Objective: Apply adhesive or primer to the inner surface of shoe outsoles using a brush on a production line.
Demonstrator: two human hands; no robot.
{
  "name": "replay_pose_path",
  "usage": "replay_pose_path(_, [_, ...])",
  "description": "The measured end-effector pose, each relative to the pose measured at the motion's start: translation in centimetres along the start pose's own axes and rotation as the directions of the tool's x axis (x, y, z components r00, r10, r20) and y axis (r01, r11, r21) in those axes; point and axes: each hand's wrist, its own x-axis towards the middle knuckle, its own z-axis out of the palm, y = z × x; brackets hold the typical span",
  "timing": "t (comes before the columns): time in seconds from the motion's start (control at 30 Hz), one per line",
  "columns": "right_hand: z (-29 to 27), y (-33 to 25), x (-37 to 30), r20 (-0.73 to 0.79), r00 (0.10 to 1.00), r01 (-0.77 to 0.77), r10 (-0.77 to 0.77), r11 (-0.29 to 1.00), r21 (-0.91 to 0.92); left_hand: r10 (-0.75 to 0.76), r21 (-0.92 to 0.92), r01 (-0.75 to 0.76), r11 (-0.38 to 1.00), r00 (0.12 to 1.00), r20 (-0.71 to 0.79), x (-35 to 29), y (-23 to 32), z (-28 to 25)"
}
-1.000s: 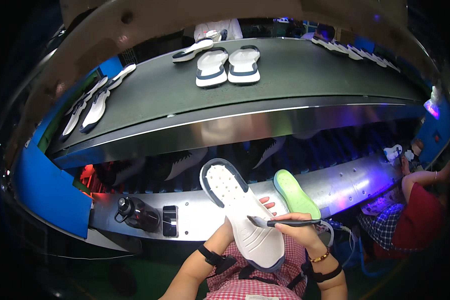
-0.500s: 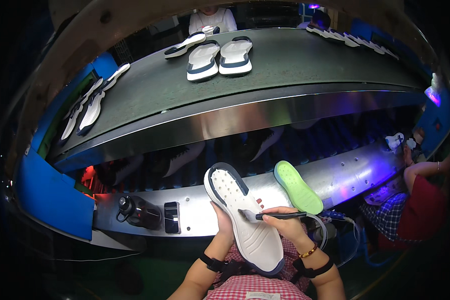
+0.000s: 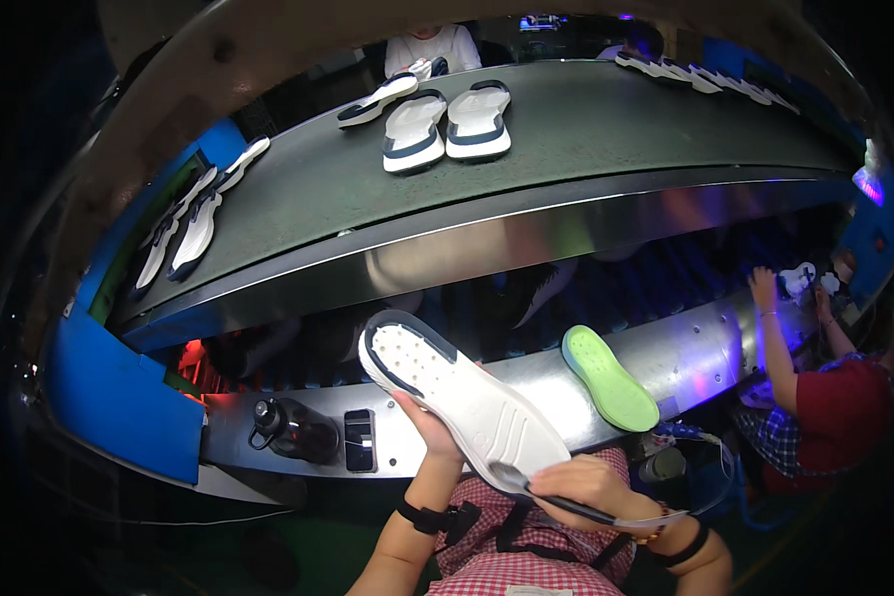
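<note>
A white shoe sole [image 3: 472, 402] with dark navy edging slants across in front of me, its hollow inner side up and its holed end toward the upper left. My left hand [image 3: 430, 429] grips it by the left edge, fingers mostly hidden underneath. In my right hand [image 3: 588, 485] is a brush [image 3: 512, 476] with a black handle and a clear tube trailing from its back end. The bristles rest inside the sole's lower right end. To the right, a lime green insole-shaped piece [image 3: 614, 382] lies on the metal ledge.
The steel ledge [image 3: 512, 372] carries a dark bottle [image 3: 296, 429] and a phone [image 3: 360, 441] at left. Beyond it, a green belt [image 3: 308, 189] bears several soles [image 3: 414, 129]. Dark shoes sit under the belt. A co-worker in red [image 3: 839, 407] works at the right.
My right hand has moved the brush from the sole's middle down to its lower right end. The sole has tilted, its holed end swinging left. The co-worker's arm now reaches onto the ledge.
</note>
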Motion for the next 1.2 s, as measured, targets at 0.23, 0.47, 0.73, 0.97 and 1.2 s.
replay_pose_path(0.23, [-4.2,-1.2,4.9,-0.033,0.993,-0.099,0.117,0.936,0.338,-0.049,-0.028,0.061,0.998,0.949,0.312,-0.4,-0.5,1.6])
replay_pose_path(0.47, [-4.0,-1.3,4.8,0.156,0.987,-0.093,0.027,0.898,0.430,-0.049,-0.148,0.121,0.982,0.908,0.415,-0.1,-0.6,3.2])
replay_pose_path(0.73, [-4.5,-0.7,3.6,0.182,0.983,-0.059,-0.016,0.915,0.399,0.084,-0.196,0.011,0.980,0.880,0.467,0.8,1.2,4.8])
replay_pose_path(0.97, [-5.1,0.2,2.7,0.079,0.993,-0.114,0.089,0.905,0.410,0.128,-0.248,0.029,0.968,0.794,0.594,1.2,1.7,6.4])
replay_pose_path(1.2, [-6.4,0.4,1.9,0.063,0.973,-0.218,0.220,0.806,0.550,0.168,-0.182,-0.067,0.981,0.764,0.623,1.4,2.3,7.3])
